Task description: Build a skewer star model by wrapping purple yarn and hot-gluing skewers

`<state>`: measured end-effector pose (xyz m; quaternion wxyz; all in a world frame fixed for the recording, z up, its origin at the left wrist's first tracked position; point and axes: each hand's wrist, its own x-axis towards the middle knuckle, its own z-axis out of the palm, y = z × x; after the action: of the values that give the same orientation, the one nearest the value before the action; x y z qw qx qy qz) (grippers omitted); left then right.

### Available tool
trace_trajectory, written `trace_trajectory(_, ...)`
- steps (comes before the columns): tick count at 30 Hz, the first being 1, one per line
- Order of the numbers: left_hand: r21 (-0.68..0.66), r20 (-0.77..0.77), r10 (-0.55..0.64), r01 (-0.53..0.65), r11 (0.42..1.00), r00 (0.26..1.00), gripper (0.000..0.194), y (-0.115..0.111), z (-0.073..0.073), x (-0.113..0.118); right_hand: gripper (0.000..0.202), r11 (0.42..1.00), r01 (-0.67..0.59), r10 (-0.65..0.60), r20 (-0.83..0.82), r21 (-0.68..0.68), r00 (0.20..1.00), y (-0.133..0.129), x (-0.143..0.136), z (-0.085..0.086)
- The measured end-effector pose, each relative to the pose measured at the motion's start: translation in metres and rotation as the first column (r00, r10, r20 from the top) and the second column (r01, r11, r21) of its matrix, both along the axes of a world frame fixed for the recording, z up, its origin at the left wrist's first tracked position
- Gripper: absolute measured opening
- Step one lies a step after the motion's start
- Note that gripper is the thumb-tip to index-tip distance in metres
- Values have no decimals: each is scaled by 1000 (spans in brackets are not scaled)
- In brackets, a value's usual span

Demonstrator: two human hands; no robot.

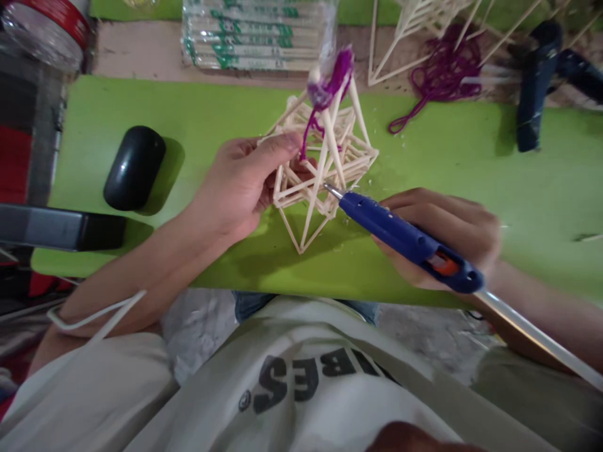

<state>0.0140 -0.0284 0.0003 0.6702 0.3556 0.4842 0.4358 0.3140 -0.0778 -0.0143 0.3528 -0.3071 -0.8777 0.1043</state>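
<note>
My left hand grips the left side of a wooden stick frame, with the thumb on top and the other fingers partly hidden beneath it. The frame is built of thin pale sticks joined in triangles, and purple yarn is wound at its top corner, with a strand hanging down. In my right hand is a blue hot glue gun, its metal nozzle at the frame's lower sticks. Whether the nozzle touches them I cannot tell. A clear glue stick sticks out of the gun's back end.
The green board carries a black computer mouse and a dark box-like object at left. Behind lie wrapped stick packs, a second stick frame, a heap of purple yarn, a dark-handled tool and a red-lidded jar.
</note>
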Motion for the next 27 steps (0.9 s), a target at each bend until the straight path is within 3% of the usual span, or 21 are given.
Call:
trace_trajectory(16,-14,17,-45,46,999,999,39,0,1,-1,13,994,-16,16,1,106,1000,1,-2,-8)
trace_trajectory(27,-30,32,-37,38,999,999,36,-1,1,1,11,996,-7,6,19,85,1000,2,-1,-7)
